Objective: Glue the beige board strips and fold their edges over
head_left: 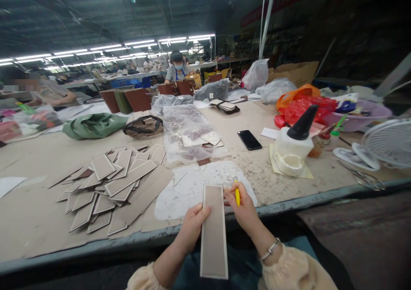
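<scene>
My left hand (193, 223) grips the left edge of a long taupe panel (213, 234) with a pale border, thumb on its face. The panel is held upright in front of the table edge. My right hand (240, 204) is closed around a small yellow-handled tool (237, 194) beside the panel's upper right edge; fingers of this hand touch or nearly touch that edge. The tool's working end is too small to make out. Left of my hands lies a loose heap of similar panels (112, 183). Beyond the panel, a white sheet (180, 191) lies on the table.
A white glue bottle (290, 148) with a black cone top stands right, near a black phone (249, 140). Farther right are a fan (390, 142) and scissors (367, 179). Clear plastic (189, 131) and a green bag (94, 126) lie behind. Co-workers sit across the room.
</scene>
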`<state>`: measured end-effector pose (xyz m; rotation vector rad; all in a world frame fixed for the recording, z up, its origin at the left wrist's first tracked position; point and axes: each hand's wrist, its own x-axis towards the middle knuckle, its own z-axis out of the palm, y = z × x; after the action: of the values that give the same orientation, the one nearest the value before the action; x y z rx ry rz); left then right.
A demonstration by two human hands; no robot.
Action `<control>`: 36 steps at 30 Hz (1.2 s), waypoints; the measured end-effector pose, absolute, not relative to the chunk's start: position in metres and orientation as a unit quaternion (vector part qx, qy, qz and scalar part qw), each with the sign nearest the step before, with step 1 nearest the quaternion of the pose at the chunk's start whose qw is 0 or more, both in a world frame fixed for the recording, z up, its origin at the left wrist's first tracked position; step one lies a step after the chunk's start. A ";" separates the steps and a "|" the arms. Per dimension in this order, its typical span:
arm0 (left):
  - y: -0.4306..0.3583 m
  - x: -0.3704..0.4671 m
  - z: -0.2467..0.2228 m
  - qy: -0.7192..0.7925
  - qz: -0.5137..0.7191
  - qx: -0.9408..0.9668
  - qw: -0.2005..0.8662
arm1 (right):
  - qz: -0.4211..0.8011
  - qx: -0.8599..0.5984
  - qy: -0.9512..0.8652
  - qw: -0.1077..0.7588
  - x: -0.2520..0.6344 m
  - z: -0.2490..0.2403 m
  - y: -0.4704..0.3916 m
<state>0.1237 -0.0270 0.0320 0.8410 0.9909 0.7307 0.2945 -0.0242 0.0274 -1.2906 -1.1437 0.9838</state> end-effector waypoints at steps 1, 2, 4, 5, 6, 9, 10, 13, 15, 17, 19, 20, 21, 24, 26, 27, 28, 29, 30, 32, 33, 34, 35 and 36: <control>-0.024 0.123 0.034 0.454 0.364 0.369 0.725 | 0.452 -0.529 -0.462 0.549 0.294 0.028 -0.024; -0.021 0.122 0.035 0.458 0.394 0.355 0.714 | 0.483 -0.516 -0.448 0.548 0.294 0.030 -0.025; -0.015 0.120 0.037 0.468 0.444 0.329 0.690 | 0.514 -0.502 -0.447 0.533 0.293 0.032 -0.027; -0.013 0.119 0.038 0.473 0.463 0.319 0.679 | 0.518 -0.497 -0.459 0.523 0.292 0.032 -0.029; -0.010 0.118 0.038 0.478 0.478 0.311 0.668 | 0.520 -0.491 -0.473 0.514 0.291 0.033 -0.030; -0.006 0.116 0.038 0.481 0.510 0.305 0.645 | 0.508 -0.470 -0.531 0.489 0.287 0.033 -0.035; -0.005 0.116 0.038 0.482 0.517 0.306 0.639 | 0.499 -0.467 -0.550 0.479 0.285 0.033 -0.036; -0.006 0.116 0.037 0.482 0.517 0.312 0.635 | 0.469 -0.473 -0.594 0.451 0.282 0.034 -0.038; -0.008 0.116 0.038 0.470 0.503 0.320 0.651 | 0.445 -0.483 -0.610 0.444 0.282 0.034 -0.037; -0.011 0.115 0.039 0.447 0.473 0.344 0.677 | 0.410 -0.493 -0.619 0.452 0.283 0.032 -0.036; -0.016 0.115 0.041 0.419 0.421 0.395 0.701 | 0.373 -0.507 -0.618 0.472 0.286 0.031 -0.034; -0.019 0.115 0.041 0.406 0.385 0.426 0.711 | 0.358 -0.513 -0.614 0.481 0.288 0.029 -0.033; -0.022 0.115 0.040 0.395 0.349 0.452 0.719 | 0.348 -0.518 -0.609 0.490 0.290 0.028 -0.032; -0.029 0.118 0.036 0.402 0.290 0.476 0.726 | 0.335 -0.522 -0.608 0.496 0.294 0.026 -0.030; -0.032 0.121 0.031 0.428 0.289 0.463 0.720 | 0.328 -0.524 -0.612 0.493 0.296 0.025 -0.030; -0.032 0.122 0.028 0.438 0.291 0.458 0.717 | 0.326 -0.524 -0.613 0.493 0.296 0.025 -0.030; -0.032 0.124 0.026 0.444 0.293 0.454 0.715 | 0.328 -0.523 -0.613 0.493 0.296 0.025 -0.030; -0.031 0.124 0.023 0.447 0.295 0.452 0.713 | 0.334 -0.519 -0.613 0.494 0.295 0.025 -0.031; -0.031 0.125 0.021 0.450 0.297 0.452 0.711 | 0.343 -0.515 -0.611 0.493 0.294 0.025 -0.031; -0.031 0.126 0.015 0.454 0.300 0.455 0.704 | 0.358 -0.509 -0.610 0.490 0.293 0.024 -0.032; -0.031 0.126 0.012 0.456 0.299 0.460 0.701 | 0.359 -0.511 -0.610 0.487 0.292 0.024 -0.032; -0.032 0.126 0.009 0.454 0.293 0.466 0.701 | 0.354 -0.517 -0.610 0.485 0.292 0.023 -0.032; -0.034 0.126 0.006 0.450 0.286 0.473 0.702 | 0.344 -0.526 -0.608 0.485 0.292 0.023 -0.032; -0.035 0.126 0.003 0.443 0.276 0.480 0.705 | 0.333 -0.535 -0.604 0.487 0.293 0.022 -0.031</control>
<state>0.1262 -0.0355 0.0026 1.0666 0.9848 0.6146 0.2925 -0.0313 0.0221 -1.3020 -1.4700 0.8097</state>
